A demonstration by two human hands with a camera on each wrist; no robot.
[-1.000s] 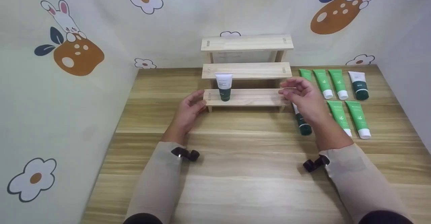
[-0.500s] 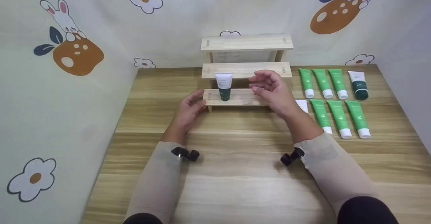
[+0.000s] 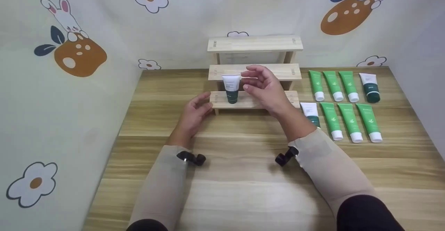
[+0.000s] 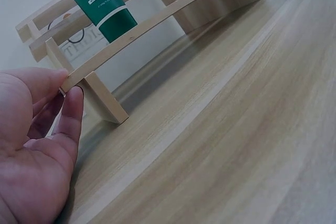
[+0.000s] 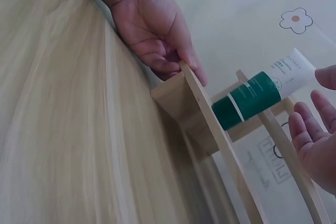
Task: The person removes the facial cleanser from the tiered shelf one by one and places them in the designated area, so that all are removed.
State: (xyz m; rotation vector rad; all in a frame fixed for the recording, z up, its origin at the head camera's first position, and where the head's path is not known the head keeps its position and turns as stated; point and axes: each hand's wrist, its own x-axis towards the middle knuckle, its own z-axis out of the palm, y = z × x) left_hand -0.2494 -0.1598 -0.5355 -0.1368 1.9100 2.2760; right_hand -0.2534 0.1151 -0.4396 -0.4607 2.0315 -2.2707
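Observation:
A three-tier wooden stepped rack (image 3: 255, 44) stands against the back wall. On its lowest step, left of the middle, a white and dark green squeeze tube (image 3: 232, 88) stands upright on its cap. My left hand (image 3: 193, 114) pinches the left end of that lowest board; the left wrist view shows thumb and fingers around the board's end (image 4: 73, 78). Just right of the tube is my right hand (image 3: 267, 90), fingers loosely bent and holding nothing. In the right wrist view its fingertips (image 5: 304, 121) are close to the tube's white upper end (image 5: 289, 72).
Right of the rack, two rows of tubes lie on the wood-grain table (image 3: 222, 189). Several are green with white caps (image 3: 369, 123); two are white and dark green, one at the back right (image 3: 370, 87) and one nearer the rack (image 3: 310, 111). A patterned cloth (image 3: 187, 26) hangs behind.
My right hand has moved left from the rack's right end to beside the standing tube, uncovering the tubes lying on the right. My left hand has stayed at the board's left end.

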